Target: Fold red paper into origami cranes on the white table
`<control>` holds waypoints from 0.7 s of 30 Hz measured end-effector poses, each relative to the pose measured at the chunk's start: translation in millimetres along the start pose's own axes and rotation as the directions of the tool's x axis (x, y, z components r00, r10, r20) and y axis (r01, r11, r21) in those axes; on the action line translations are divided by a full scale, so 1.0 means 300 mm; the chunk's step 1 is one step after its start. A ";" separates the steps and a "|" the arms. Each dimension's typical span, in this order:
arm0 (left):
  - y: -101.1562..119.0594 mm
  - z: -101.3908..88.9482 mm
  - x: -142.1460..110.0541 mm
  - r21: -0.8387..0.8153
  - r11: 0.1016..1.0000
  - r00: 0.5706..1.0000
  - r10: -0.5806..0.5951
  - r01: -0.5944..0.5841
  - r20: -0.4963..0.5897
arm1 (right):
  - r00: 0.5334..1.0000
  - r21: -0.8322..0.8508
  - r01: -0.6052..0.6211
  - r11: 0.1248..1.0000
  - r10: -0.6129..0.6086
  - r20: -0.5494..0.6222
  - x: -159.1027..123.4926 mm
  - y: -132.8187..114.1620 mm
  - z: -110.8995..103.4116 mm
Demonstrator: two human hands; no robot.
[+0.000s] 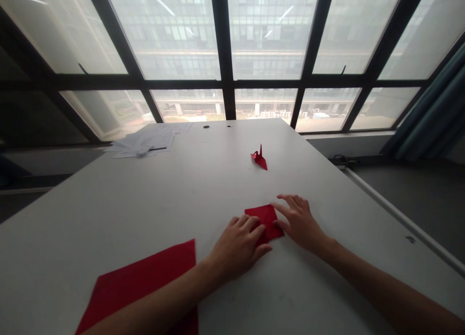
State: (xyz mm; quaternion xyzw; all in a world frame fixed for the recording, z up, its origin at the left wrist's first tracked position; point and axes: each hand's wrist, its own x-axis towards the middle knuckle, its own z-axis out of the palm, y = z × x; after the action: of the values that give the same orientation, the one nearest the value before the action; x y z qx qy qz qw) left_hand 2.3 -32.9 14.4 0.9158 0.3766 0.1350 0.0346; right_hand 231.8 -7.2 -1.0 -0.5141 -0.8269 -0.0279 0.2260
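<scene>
A small red square of paper (267,218) lies flat on the white table between my hands. My left hand (241,240) rests over its left part, fingers stretched out and pressing on it, hiding that side. At its right edge is my right hand (296,219), with thumb and index finger apart and their tips at the paper's edge. Farther back on the table stands a folded red paper crane (259,159). A larger red sheet (145,277) lies at the front left, partly covered by my left forearm.
White paper sheets (145,140) are piled at the back left, with a dark pen (157,148) on top. The white table (127,204) reaches toward tall windows with dark frames. A blue curtain (432,107) hangs at the right, beyond the table's edge.
</scene>
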 end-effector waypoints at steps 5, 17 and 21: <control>0.004 -0.006 0.005 -0.063 0.998 1.000 -0.009 0.009 0.004 | 0.995 0.133 -0.088 0.987 0.079 0.066 0.000 0.000 0.012; -0.010 0.021 0.010 -0.047 0.998 0.999 -0.051 0.051 0.003 | 0.982 0.192 -0.149 0.970 0.122 0.142 -0.035 -0.058 -0.008; -0.017 0.039 0.005 -0.074 0.996 0.999 -0.046 0.047 0.015 | 0.953 0.187 -0.268 0.945 0.231 0.196 -0.053 -0.064 -0.015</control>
State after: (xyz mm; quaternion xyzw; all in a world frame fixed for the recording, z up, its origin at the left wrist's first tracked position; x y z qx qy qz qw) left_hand 3.0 -27.7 2.6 0.9057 0.3924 0.1421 0.0740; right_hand 222.6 -30.8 0.1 -0.5885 -0.7695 0.1335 0.2091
